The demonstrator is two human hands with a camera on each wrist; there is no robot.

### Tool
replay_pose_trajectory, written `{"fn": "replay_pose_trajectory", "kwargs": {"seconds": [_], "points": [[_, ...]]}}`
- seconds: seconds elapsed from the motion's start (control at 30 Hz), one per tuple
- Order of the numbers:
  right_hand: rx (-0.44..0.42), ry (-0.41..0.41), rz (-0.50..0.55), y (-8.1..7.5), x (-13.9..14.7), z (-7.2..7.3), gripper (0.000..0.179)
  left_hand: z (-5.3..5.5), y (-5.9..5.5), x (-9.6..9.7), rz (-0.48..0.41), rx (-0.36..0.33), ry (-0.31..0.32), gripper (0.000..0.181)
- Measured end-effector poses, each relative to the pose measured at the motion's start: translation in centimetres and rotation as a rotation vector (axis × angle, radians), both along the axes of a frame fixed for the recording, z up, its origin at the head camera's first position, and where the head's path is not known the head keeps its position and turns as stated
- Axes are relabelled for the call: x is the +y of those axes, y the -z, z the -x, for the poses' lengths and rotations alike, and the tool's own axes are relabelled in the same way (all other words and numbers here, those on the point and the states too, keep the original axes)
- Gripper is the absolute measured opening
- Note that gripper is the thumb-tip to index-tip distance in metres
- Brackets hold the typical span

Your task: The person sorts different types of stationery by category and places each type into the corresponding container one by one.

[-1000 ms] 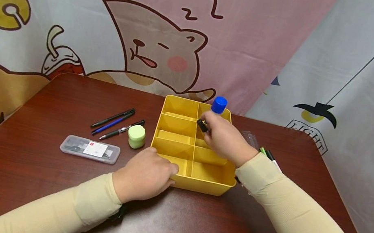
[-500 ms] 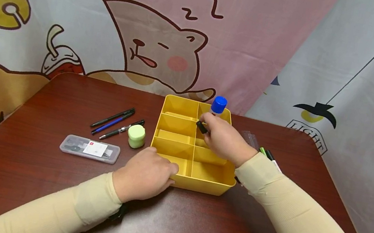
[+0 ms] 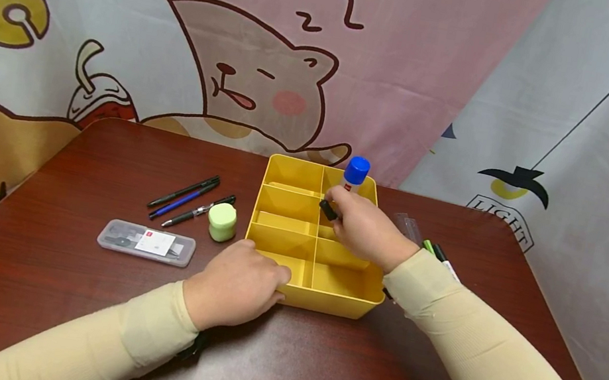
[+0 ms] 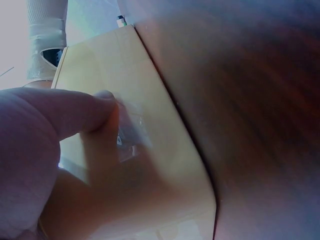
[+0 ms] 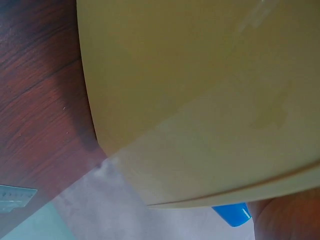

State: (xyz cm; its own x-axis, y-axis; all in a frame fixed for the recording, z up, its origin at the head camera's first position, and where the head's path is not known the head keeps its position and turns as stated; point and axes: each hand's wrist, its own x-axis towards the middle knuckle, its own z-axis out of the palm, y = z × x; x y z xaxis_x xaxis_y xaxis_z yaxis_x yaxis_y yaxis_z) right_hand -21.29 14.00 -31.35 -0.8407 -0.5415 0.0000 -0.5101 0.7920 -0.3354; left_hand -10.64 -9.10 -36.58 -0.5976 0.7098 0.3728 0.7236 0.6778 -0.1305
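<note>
A yellow organizer box (image 3: 334, 304) with several compartments stands on the table. My left hand (image 3: 236, 286) grips its near rim at the left corner, and in the left wrist view the thumb (image 4: 85, 112) presses the outer front wall. My right hand (image 3: 370, 228) is over the right-hand compartments and holds a dark stick-like thing (image 3: 328, 210); its black end sticks out by the fingers, the rest is hidden. A glue stick (image 3: 356, 172) with a blue cap stands upright in the back right compartment, just behind that hand. The right wrist view shows mostly the box's side wall (image 5: 200, 100).
Left of the box lie several pens (image 3: 183, 202), a pale green round container (image 3: 222, 223) and a clear plastic case (image 3: 146, 243). To its right are a transparent ruler (image 3: 408, 226) and green and black marker ends (image 3: 439, 251), partly behind the right sleeve. A printed curtain hangs behind.
My right hand has sunk very slightly, so more of the glue stick's white and red label shows. The left hand keeps its grip on the box, which stays put.
</note>
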Motion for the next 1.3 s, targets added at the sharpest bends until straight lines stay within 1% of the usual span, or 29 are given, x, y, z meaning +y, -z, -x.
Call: {"fn": "replay_pose_trajectory", "kwargs": {"seconds": [0.33, 0.47, 0.87, 1.1, 1.3], "points": [[0.041, -0.044, 0.021, 0.23, 0.18, 0.01, 0.032, 0.07, 0.11, -0.01, 0.003, -0.006, -0.003, 0.034], [0.040, -0.058, 0.019, 0.22, 0.18, 0.00, 0.032, 0.08, 0.16, -0.02, 0.007, -0.016, -0.008, 0.033], [-0.008, -0.040, 0.010, 0.18, 0.17, -0.13, 0.036, 0.09, 0.13, -0.01, 0.014, -0.034, -0.015, 0.033], [-0.003, -0.043, -0.002, 0.03, 0.09, -0.22, 0.031, 0.04, 0.06, 0.03, 0.016, -0.042, -0.015, 0.033], [-0.009, -0.044, -0.009, 0.17, 0.12, -0.15, 0.031, 0.12, 0.02, 0.03, 0.023, -0.041, -0.016, 0.033]]}}
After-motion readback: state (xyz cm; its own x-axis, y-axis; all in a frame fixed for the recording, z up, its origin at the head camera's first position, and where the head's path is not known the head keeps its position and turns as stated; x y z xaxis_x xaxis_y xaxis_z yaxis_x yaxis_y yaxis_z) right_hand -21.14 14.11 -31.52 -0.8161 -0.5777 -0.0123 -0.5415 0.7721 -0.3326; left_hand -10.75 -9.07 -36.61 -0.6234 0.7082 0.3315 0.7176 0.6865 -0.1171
